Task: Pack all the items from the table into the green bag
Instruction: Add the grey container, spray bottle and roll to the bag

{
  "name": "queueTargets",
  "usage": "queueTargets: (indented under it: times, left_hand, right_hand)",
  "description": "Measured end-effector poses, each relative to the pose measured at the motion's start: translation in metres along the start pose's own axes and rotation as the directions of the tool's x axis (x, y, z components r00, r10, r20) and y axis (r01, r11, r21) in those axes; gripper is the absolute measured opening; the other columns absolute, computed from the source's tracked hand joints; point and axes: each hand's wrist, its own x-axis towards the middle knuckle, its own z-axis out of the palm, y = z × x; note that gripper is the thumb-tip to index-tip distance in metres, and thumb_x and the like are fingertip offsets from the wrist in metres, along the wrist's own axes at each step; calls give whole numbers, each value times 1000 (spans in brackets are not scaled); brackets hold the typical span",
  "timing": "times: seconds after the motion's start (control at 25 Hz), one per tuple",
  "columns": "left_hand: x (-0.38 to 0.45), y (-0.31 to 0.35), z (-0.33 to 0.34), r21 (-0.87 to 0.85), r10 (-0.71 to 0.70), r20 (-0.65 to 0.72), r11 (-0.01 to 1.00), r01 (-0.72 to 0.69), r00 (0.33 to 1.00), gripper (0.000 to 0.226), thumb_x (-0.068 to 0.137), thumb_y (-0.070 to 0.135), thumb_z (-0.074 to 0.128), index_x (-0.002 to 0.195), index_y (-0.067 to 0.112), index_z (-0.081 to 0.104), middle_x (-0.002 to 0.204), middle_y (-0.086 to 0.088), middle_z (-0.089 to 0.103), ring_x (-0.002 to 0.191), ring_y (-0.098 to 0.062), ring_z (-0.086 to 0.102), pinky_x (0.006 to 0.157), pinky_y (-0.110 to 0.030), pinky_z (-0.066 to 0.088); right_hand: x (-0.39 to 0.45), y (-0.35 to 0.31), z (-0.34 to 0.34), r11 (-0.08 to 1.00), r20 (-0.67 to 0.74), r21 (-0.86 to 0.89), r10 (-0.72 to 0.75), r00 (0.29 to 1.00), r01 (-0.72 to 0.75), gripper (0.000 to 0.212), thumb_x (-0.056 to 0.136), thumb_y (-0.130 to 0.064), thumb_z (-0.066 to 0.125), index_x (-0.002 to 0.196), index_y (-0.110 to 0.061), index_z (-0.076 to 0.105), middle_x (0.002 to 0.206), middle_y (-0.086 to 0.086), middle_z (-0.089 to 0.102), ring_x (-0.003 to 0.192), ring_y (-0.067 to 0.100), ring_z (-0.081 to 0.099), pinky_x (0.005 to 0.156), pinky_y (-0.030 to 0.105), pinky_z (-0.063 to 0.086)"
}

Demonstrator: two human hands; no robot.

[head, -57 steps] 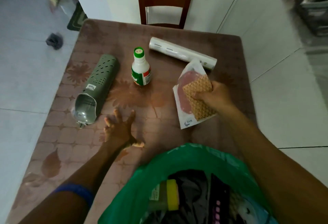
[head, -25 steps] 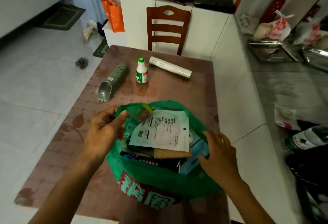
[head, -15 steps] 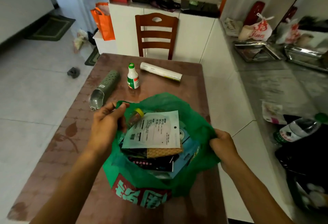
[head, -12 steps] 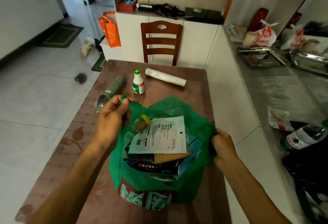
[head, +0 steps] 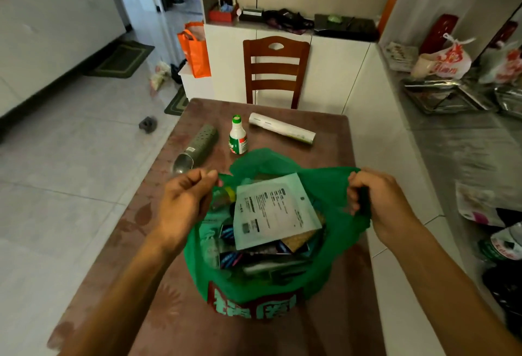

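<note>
The green bag [head: 333, 231] stands on the brown table [head: 324, 144], its mouth stretched wide. My left hand [head: 183, 203] grips the left rim and my right hand [head: 378, 203] grips the right rim. On top of the bag's contents lies a white packet [head: 274, 211] with printed text, over a waffle-patterned pad and several dark packages. Behind the bag on the table lie a grey perforated cylinder [head: 197, 146], an upright white bottle with a green cap [head: 237, 136], and a white roll [head: 282, 129].
A wooden chair [head: 275, 69] stands at the table's far edge against white cabinets. An orange bag [head: 195, 50] sits on a low white unit at the left. A cluttered grey counter [head: 463, 141] runs along the right. Tiled floor lies on the left.
The white packet went from my right hand into the bag. Both hands then took hold of the bag's rim and pulled it wider apart.
</note>
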Motion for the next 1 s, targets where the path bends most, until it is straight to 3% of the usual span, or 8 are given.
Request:
queueTargets:
  times: [0.12,0.24,0.36,0.48,0.68,0.76,0.84,1.0]
  left_hand:
    - [-1,-16,-16,133,21,-87,991,-9,996,47,96,36,47,71,0,63,48,-10,44,42,-20,37,44,-29,31]
    - [31,-39,-46,75,-84,-340,990,116,937,51,96,42,45,76,1,67,63,-15,60,53,-18,52,52,-27,44]
    - [95,-87,-75,-29,-285,-443,952,304,850,40,97,36,46,91,1,64,79,-13,62,70,-22,55,65,-38,49]
    - [172,-141,-93,154,-292,-491,898,412,821,20,89,26,60,100,8,61,92,-11,65,73,-18,56,65,-34,50]
    - [306,-273,-122,667,-358,-205,630,398,911,88,55,41,79,131,23,38,120,-14,56,100,-35,58,83,-48,53]
    - [338,-323,-127,745,-391,-184,543,387,902,104,47,53,81,134,28,32,126,-17,53,107,-40,55,89,-56,49]
    - [363,-369,-131,693,-405,-168,600,400,899,102,48,55,83,132,26,34,128,-20,53,110,-43,54,91,-59,47]
    - [330,-308,-111,596,-356,-235,682,423,904,88,56,47,83,126,17,39,122,-22,57,104,-43,57,84,-55,51]
  right_hand:
    - [14,-8,7,907,-136,-414,-146,980,78,17,78,-21,63,67,-16,51,61,2,56,54,23,54,55,36,46]
    - [26,-18,29,623,-37,-765,-292,956,161,16,82,-24,61,92,-23,49,78,-5,55,65,16,53,55,30,39]
    - [41,-15,61,547,21,-812,-321,947,204,22,86,-21,57,102,-30,45,83,-3,58,62,18,54,52,29,39]
    - [61,-5,83,558,4,-809,-310,951,185,13,86,-22,61,92,-31,53,86,-6,62,66,15,56,55,29,42]
    - [73,14,99,637,-102,-763,-287,953,110,12,85,-22,67,85,-32,60,66,-9,64,52,12,57,46,31,47]
    - [74,20,93,682,-142,-723,-303,943,111,12,84,-21,67,86,-32,62,74,-14,66,59,11,60,45,22,45]
    - [72,26,85,693,-160,-714,-298,941,98,15,85,-17,67,87,-32,64,82,-18,67,66,8,62,49,13,43]
    - [71,30,78,750,-151,-655,-246,957,89,24,85,-10,66,86,-34,66,86,-18,69,75,6,64,60,8,45]
